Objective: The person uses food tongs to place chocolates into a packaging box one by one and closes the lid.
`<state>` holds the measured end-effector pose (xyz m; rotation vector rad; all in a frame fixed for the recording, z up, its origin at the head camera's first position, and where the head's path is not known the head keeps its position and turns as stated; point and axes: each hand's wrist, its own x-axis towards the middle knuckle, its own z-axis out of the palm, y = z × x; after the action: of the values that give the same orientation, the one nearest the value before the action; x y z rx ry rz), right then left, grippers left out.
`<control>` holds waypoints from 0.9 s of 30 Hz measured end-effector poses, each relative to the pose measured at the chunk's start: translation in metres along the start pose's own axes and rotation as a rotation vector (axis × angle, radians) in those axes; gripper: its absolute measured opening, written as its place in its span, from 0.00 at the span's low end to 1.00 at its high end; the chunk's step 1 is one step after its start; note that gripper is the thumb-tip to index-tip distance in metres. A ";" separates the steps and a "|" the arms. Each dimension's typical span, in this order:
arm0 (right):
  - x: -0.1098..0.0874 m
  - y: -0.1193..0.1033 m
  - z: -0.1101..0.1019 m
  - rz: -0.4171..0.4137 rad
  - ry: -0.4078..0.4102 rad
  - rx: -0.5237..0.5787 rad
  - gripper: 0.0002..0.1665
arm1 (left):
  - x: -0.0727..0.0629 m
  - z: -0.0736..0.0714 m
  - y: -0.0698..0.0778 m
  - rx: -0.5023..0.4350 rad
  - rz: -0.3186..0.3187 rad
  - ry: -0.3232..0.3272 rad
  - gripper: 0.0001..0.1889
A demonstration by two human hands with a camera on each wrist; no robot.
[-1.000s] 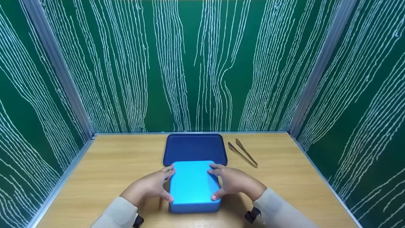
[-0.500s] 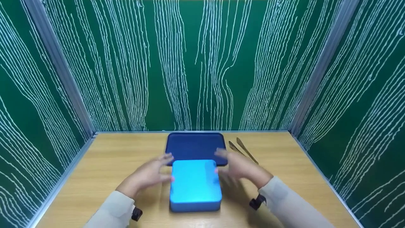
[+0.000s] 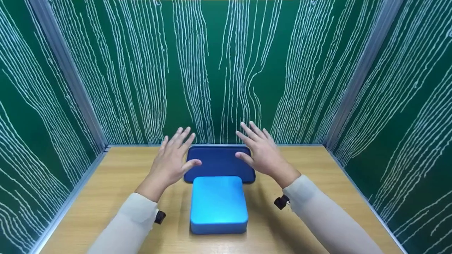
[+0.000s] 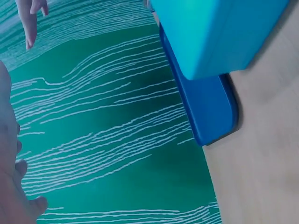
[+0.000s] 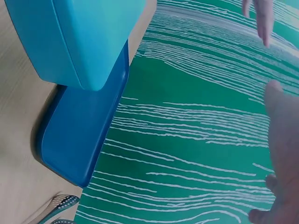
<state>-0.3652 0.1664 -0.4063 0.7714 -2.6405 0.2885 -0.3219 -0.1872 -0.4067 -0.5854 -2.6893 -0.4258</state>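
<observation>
A light blue box with rounded corners (image 3: 219,204) lies on the table near its front, its smooth top facing up. Behind it is a dark blue tray (image 3: 219,165), its front edge partly covered by the box. My left hand (image 3: 171,162) is raised with its fingers spread, above and left of the box. The right hand (image 3: 263,153) mirrors it on the other side, fingers spread too. Neither hand touches anything. Metal tongs (image 5: 58,207) show at the bottom of the right wrist view; in the head view the right hand hides them.
A wooden table (image 3: 134,162) carries everything. Green panels (image 3: 226,88) with wavy white lines rise at the back and both sides, joined by grey metal posts (image 3: 348,77). The right wrist view shows the tray lying between the box and the back panel.
Both hands have let go of the box's sides and lifted up and away, spreading their fingers. The box stays in place. The right hand now covers the tongs in the head view.
</observation>
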 end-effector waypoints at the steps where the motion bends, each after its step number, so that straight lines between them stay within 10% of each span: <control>1: 0.000 -0.001 0.002 -0.016 0.008 -0.020 0.48 | 0.001 0.000 0.002 0.018 0.005 0.004 0.54; 27: -0.010 -0.012 0.028 -0.036 -0.015 -0.133 0.53 | -0.007 0.025 0.006 0.215 0.073 0.008 0.56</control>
<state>-0.3595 0.1527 -0.4349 0.7785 -2.6254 0.0966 -0.3196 -0.1751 -0.4303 -0.6138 -2.6502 -0.1170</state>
